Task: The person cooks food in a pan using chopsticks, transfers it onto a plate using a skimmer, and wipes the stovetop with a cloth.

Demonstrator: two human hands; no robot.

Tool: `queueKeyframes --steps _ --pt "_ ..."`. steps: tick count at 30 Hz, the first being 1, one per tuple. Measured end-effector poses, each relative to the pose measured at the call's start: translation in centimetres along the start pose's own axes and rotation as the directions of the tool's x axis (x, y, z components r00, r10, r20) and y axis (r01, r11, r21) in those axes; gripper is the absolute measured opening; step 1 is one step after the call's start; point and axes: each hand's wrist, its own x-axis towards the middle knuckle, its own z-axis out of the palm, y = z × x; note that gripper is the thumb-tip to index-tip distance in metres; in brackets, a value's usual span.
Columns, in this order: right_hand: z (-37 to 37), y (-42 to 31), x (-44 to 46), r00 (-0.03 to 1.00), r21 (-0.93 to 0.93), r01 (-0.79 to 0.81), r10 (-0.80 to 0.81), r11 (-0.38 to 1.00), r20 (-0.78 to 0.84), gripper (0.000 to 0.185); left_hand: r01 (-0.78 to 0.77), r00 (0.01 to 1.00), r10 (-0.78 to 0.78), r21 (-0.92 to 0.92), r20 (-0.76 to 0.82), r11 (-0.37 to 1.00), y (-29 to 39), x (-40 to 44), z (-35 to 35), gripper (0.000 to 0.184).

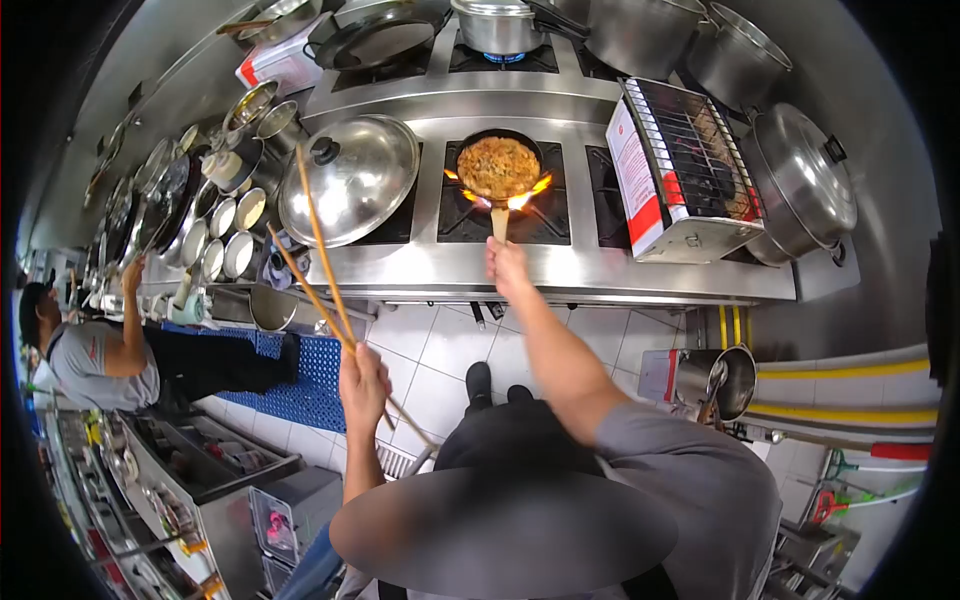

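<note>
The frying pan sits over the front middle burner, directly ahead of the wearer. From my remote station I read an omelette-like browned food covering most of the pan floor. Orange flames show at the near edge on both sides of the handle. The handle points toward the wearer, which I judge keeps the grip out of the flame.

Right hand: fingers closed around the near end of the handle. I take this hold, well back from the heat, to be for steadying or tilting control.

Left hand: fingers closed around a pair of long chopsticks, clear of the pan. Their upper ends spread apart; I cannot tell whether they touch anything. The length presumably allows reach at a safe margin from the fire.

Outward from the pan: a domed lid rests over the burner to the left, knob up, within easy reach. A wire-topped grill box stands to the right. Farther left, a co-worker stands beside stacked bowls.
</note>
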Motion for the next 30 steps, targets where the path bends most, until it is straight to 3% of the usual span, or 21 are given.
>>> queueKeyframes --steps 1,2,4,5,7,8,10,13,15,16,19,20,21,24,25,27,29,30 --pt "0.7 0.9 1.0 0.984 0.033 0.065 -0.059 0.997 -0.165 0.026 0.050 0.999 -0.050 -0.008 -0.009 0.999 0.7 -1.7 -0.1 0.024" --pt "1.3 0.0 0.2 0.986 0.039 0.065 -0.058 0.997 -0.153 0.026 0.006 0.999 -0.007 -0.011 -0.045 1.000 0.3 -3.2 -0.2 0.023" --pt "2.4 -2.5 -3.0 0.982 -0.247 -0.170 0.144 0.954 -0.119 0.025 0.032 0.998 -0.035 -0.055 -0.046 0.998 -0.1 -6.1 -0.8 0.023" --pt "1.1 -3.4 -2.0 0.971 -0.208 -0.082 0.032 0.975 -0.236 0.025 0.056 0.997 -0.061 -0.115 -0.042 0.992 -0.3 -6.9 -0.7 0.022" --pt "0.3 -2.9 -1.7 0.972 -0.430 0.046 -0.141 0.902 -0.191 0.024 0.048 0.998 -0.052 -0.100 -0.034 0.994 -1.0 -8.9 -1.2 0.020" --pt "-0.2 -3.1 -2.7 0.972 -0.433 0.045 -0.139 0.900 -0.189 0.024 0.051 0.998 -0.054 -0.076 -0.031 0.996 -1.0 -9.2 -1.1 0.019" --pt "-1.4 -5.5 -5.6 0.996 -0.235 -0.045 0.026 0.971 -0.084 0.025 0.037 0.999 -0.038 -0.045 -0.016 0.998 -0.5 -9.6 -2.2 0.018" --pt "-2.1 -10.0 -8.9 0.993 -0.323 -0.020 -0.019 0.946 -0.116 0.025 0.028 0.999 -0.030 -0.073 -0.020 0.997 -0.6 -10.7 -4.6 0.018" --pt "-1.9 -9.4 -4.8 0.992 -0.347 -0.009 -0.034 0.938 -0.120 0.024 0.032 0.999 -0.034 -0.088 -0.026 0.996 -1.2 -11.0 -5.4 0.022" --pt "-0.3 -10.4 -5.5 0.987 -0.455 0.000 -0.072 0.890 -0.142 0.025 0.040 0.998 -0.044 -0.099 -0.037 0.994 -1.2 -11.1 -5.6 0.022" --pt "-2.8 -10.1 -6.2 0.997 -0.340 0.036 -0.058 0.940 -0.054 0.026 0.006 1.000 -0.007 -0.040 -0.011 0.999 -1.3 -11.7 -7.2 0.023" --pt "-3.1 -11.4 -8.2 1.000 -0.294 -0.021 0.015 0.956 -0.024 0.026 0.005 1.000 -0.005 -0.026 -0.024 1.000 -1.2 -12.0 -7.7 0.024" --pt "-1.9 -12.6 -9.1 0.986 -0.339 -0.091 0.037 0.936 -0.163 0.026 0.005 0.999 -0.005 -0.016 -0.042 1.000 -1.1 -12.0 -7.9 0.024" --pt "-2.0 -9.5 -3.3 0.996 -0.227 0.071 -0.080 0.971 -0.032 0.029 0.064 0.995 -0.067 -0.048 -0.069 0.997 -1.2 -12.4 -8.5 0.023" --pt "-0.8 -9.1 -2.9 0.992 -0.296 0.055 -0.085 0.954 -0.089 0.031 0.098 0.991 -0.104 -0.070 -0.087 0.993 -1.1 -12.4 -8.3 0.022" --pt "-2.4 -6.7 -1.5 0.989 -0.296 0.121 -0.140 0.947 -0.042 0.027 0.097 0.991 -0.103 -0.079 -0.080 0.992 -1.0 -12.3 -8.5 0.021" --pt "-2.6 -3.5 -0.9 0.994 -0.169 0.015 -0.032 0.985 -0.103 0.024 0.121 0.991 -0.124 -0.058 -0.045 0.991 -1.6 -12.5 -8.9 0.023" --pt "-2.1 -2.9 -1.8 0.999 -0.225 -0.032 0.027 0.974 -0.024 0.024 0.119 0.992 -0.121 -0.061 -0.023 0.991 -2.1 -12.4 -9.1 0.023"
